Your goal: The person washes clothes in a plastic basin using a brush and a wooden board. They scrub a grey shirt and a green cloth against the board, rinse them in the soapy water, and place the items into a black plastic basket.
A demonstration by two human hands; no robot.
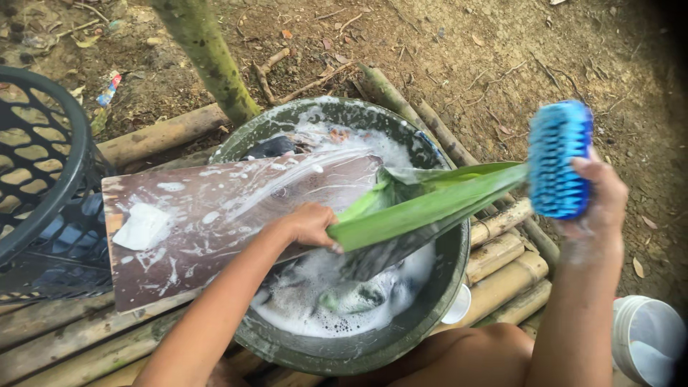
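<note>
**Wet cloth stretched over a soapy basin: slip risk**

Left hand [309, 223] is closed, pinching one end of the green cloth [423, 204] above the basin [459, 279]. Right hand [598, 197] is wrapped round a blue scrub brush [557, 159], held up w/ the cloth's far end drawn toward it; exact grip there is hard to see. Risks, as I judge: the soapy cloth could slip from the pinch and drop into the suds, or swing out onto the dirt. The wet board [215, 222], resting on the basin rim, might slide if leaned on.

Surface: bamboo-pole platform [502, 265] on bare ground w/ twigs and leaves. Dark laundry basket [43, 158] at left, white bucket [648, 337] lower right, thin trunk [208, 57] behind.
</note>
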